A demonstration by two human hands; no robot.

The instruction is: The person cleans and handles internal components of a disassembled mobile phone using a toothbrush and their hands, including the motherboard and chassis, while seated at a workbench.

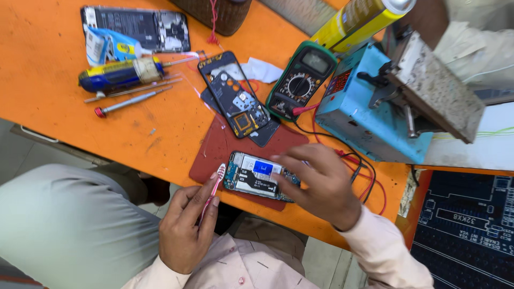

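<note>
An opened phone (251, 175), its back off and its circuit board and blue part showing, lies on a dark red mat (225, 144) near the orange table's front edge. My right hand (321, 184) rests over the phone's right end, fingertips on the board. My left hand (184, 230) holds a pink toothbrush (217, 179) upright, its bristle head just touching the phone's left edge.
Behind the mat lie a black phone frame (235, 101), a green multimeter (301, 80) with red and black leads, a blue machine (369, 115) and a yellow spray can (356, 21). At the far left are another opened phone (139, 27), a glue tube (120, 73), a screwdriver (128, 101).
</note>
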